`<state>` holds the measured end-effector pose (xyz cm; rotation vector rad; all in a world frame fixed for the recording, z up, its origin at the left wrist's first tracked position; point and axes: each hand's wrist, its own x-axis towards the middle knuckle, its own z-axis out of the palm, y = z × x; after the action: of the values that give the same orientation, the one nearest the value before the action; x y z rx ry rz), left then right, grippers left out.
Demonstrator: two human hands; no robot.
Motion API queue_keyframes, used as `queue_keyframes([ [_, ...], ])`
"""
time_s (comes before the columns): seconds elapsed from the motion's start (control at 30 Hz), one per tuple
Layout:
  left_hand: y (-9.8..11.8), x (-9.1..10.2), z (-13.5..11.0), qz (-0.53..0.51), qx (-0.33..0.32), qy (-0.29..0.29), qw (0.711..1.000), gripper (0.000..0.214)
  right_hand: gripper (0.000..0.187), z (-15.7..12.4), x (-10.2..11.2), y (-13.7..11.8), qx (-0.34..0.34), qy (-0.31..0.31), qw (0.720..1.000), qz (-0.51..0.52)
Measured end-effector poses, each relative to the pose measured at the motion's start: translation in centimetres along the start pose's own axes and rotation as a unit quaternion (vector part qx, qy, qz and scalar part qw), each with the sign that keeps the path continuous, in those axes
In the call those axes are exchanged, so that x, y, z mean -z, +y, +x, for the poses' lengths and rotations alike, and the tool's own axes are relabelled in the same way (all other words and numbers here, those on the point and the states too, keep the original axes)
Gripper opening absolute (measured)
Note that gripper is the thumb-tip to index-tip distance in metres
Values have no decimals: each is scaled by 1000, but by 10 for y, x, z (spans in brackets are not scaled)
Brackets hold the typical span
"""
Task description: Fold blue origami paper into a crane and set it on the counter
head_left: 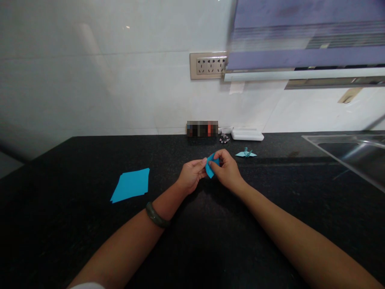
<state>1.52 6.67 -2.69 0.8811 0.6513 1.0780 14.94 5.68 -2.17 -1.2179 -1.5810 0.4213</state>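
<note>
Frame centre: fingers of left hand [191, 175] and right hand [227, 171] pinching blue paper [211, 166], raised off counter [75, 160], seemingly for creasing.

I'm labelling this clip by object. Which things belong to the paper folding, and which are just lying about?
Part of the folding:
- blue paper piece, pinched between the left hand and right hand
- stack of blue sheets on the black counter
- paper crane, already folded

Lying about:
- white box by the wall
- wall socket
- sink
</note>
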Motion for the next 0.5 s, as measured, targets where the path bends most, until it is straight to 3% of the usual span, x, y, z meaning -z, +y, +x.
queue_keyframes([
  [0.13,-1,0,1,11,-26,17,999,25,31,3,1,5,-26,21,999,42],
  [0.27,-2,1,3,38,-47,57,997,26,14,6,3,9,-17,-26,999,40],
  [0.5,-3,-2,1,101,-50,94,989,30,17,6,3,11,-60,-30,994,89],
])
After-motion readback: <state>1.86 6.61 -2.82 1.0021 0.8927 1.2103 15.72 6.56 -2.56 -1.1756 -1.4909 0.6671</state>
